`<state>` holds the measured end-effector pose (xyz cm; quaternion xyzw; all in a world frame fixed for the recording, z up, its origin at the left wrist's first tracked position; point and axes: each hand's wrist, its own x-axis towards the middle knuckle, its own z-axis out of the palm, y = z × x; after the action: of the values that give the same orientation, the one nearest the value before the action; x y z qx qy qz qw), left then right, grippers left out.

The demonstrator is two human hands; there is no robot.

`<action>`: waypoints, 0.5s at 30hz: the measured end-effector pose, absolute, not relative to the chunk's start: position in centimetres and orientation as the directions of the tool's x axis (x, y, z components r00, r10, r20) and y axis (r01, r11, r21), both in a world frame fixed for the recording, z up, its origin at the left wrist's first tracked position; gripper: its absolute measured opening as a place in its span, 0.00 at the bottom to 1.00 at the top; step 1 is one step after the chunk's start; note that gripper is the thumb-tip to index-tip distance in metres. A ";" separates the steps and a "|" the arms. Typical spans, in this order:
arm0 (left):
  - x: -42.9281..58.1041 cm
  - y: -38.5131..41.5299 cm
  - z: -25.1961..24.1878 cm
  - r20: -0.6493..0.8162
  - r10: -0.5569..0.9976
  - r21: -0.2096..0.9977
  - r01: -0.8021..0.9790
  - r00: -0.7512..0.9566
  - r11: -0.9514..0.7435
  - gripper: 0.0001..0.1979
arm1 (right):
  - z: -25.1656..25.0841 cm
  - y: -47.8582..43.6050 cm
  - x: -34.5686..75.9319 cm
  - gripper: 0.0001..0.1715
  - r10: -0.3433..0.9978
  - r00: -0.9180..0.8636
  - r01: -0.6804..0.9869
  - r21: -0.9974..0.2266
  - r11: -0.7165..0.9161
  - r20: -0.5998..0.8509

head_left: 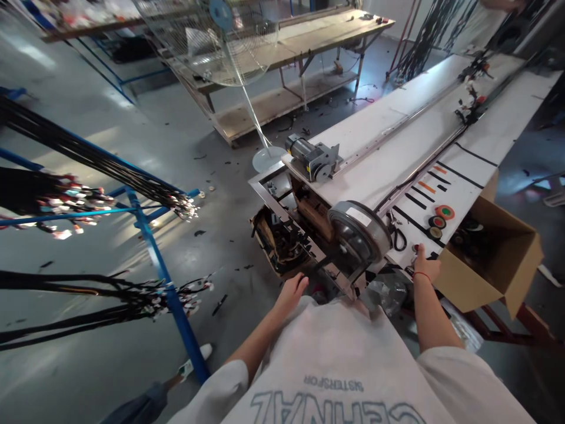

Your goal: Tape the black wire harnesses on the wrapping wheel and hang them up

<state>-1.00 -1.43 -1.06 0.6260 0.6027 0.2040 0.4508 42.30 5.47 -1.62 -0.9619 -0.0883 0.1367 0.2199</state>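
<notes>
My left hand [291, 293] is in front of my shirt, thumb and fingers closed at the end of a black strip [319, 264] that runs toward the machine. Right of the strip sits a large grey wheel [359, 232] at the near end of the long white worktable [371, 176]. At the table's near right corner rests my right hand [426, 268]. One finger reaches out to a small red button-like piece [415, 248]; the other fingers are partly hidden. Beyond this hand lie black-handled scissors [399, 238] and several tape rolls [436, 222].
An open cardboard box [474, 282] stands by my right arm. A motor [304, 154] is mounted on the table's left edge. On the left, blue racks [165, 277] carry bundles of black cables [83, 147]. A standing fan [247, 100] is ahead; another person's shoe [188, 369] shows lower left.
</notes>
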 end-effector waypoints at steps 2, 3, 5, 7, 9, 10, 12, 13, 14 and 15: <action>-0.3 -0.7 -0.7 -0.265 0.944 0.816 0.567 0.195 0.112 0.22 | -1.6 5.5 42.3 0.47 0.225 0.949 0.106 -0.451 -0.886 -0.219; 0.1 -0.4 -0.5 -0.255 0.944 0.822 0.560 0.207 0.099 0.22 | -1.5 5.5 42.3 0.47 0.220 0.951 0.102 -0.452 -0.886 -0.216; 0.9 0.1 -0.2 -0.231 0.943 0.839 0.539 0.238 0.070 0.22 | -1.4 5.5 42.2 0.46 0.215 0.953 0.099 -0.454 -0.885 -0.212; 1.7 0.5 0.0 -0.209 0.943 0.849 0.526 0.258 0.044 0.21 | -1.3 5.5 42.1 0.45 0.222 0.952 0.105 -0.457 -0.884 -0.212; 2.5 0.9 0.0 -0.200 0.944 0.847 0.531 0.262 0.032 0.21 | -1.1 5.5 42.0 0.46 0.222 0.952 0.105 -0.451 -0.886 -0.213; 2.9 1.2 0.0 -0.200 0.945 0.842 0.538 0.259 0.030 0.21 | -1.1 5.5 41.9 0.46 0.220 0.952 0.105 -0.448 -0.888 -0.213; 3.7 1.7 0.0 -0.204 0.948 0.829 0.558 0.244 0.034 0.21 | -0.9 5.5 41.8 0.47 0.220 0.952 0.107 -0.441 -0.891 -0.213; 4.1 2.0 -0.1 -0.206 0.949 0.823 0.566 0.237 0.038 0.21 | -0.9 5.5 41.8 0.47 0.224 0.951 0.111 -0.437 -0.892 -0.214; 4.4 2.3 -0.1 -0.207 0.951 0.818 0.574 0.232 0.038 0.21 | -0.9 5.5 41.8 0.47 0.228 0.949 0.115 -0.435 -0.893 -0.216; 4.7 2.6 -0.2 -0.207 0.951 0.816 0.577 0.229 0.038 0.21 | -0.9 5.5 41.8 0.47 0.232 0.948 0.118 -0.434 -0.893 -0.220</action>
<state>4.74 2.62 -0.19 0.6579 0.5806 0.2195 0.4265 41.77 5.46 -0.86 -0.9637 -0.0910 0.1339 0.2125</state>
